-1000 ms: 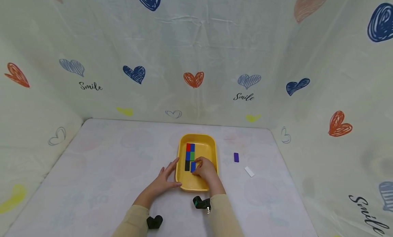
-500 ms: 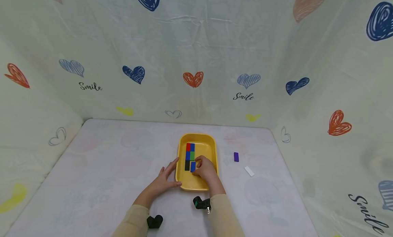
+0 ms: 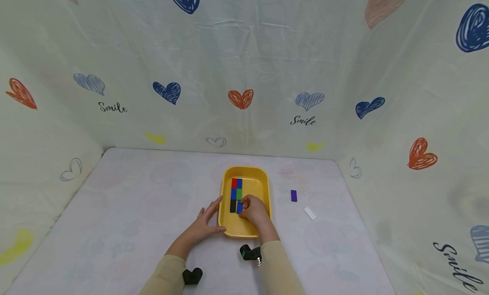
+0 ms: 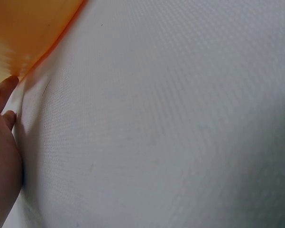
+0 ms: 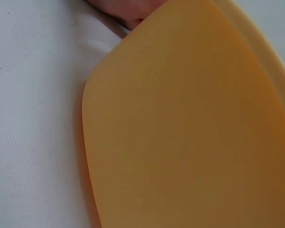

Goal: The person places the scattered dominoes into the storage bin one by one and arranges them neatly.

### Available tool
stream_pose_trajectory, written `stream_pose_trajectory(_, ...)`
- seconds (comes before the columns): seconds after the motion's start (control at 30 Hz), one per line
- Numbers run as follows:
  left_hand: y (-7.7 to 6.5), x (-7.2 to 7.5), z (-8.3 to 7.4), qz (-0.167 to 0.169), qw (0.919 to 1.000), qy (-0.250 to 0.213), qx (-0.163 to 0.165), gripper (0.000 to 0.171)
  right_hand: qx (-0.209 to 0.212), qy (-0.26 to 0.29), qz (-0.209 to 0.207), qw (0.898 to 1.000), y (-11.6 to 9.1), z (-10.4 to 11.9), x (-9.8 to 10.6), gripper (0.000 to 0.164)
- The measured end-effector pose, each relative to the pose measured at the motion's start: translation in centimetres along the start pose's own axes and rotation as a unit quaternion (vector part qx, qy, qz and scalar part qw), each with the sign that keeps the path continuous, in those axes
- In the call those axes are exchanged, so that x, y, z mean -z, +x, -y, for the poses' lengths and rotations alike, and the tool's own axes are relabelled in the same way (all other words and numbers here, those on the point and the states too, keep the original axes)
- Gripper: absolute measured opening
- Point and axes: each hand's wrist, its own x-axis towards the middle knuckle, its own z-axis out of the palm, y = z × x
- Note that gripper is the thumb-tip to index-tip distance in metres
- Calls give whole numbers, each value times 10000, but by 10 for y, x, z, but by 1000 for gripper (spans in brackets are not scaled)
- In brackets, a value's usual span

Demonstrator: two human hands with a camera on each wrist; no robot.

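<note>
In the head view a yellow tray [image 3: 250, 229] holds two columns of small flat coloured tiles: a red tile [image 3: 234, 183], a green tile [image 3: 239, 194], a black tile [image 3: 233, 206] and several blue ones. My right hand [image 3: 256, 211] reaches inside and pinches the lowest blue tile [image 3: 239, 207], thumb at its near end and index finger at its far end. That tile lies beside the black one. My left hand [image 3: 204, 224] rests with spread fingers against the tray's left side. Its fingers [image 4: 4, 92] touch the orange-looking wall in the left wrist view.
Right of the tray, a purple tile [image 3: 293, 195] and a white tile [image 3: 310, 213] lie on the pale table cover [image 3: 153, 201]. Black wrist devices [image 3: 192, 276] sit by both sleeves. A heart-printed curtain [image 3: 267, 66] stands behind and at both sides.
The blue tile under my right fingers has shifted slightly left and away, nearer the black and green tiles, and the right hand has moved with it. My left hand has stayed put.
</note>
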Motion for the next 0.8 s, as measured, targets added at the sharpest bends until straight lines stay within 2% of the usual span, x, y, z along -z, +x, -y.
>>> stream_pose_trajectory(0.3,-1,2,0,90,9999,-49,-66,99,37,-87,14,10000,1,-1,-3,28)
stream_pose_trajectory(0.57,0,1,1,65,9999,-66,-111,98,-108,-87,15,9999,1,1,-3,26)
stream_pose_trajectory(0.8,0,1,1,27,9999,-34,-98,98,-42,-172,30,9998,1,1,-3,25)
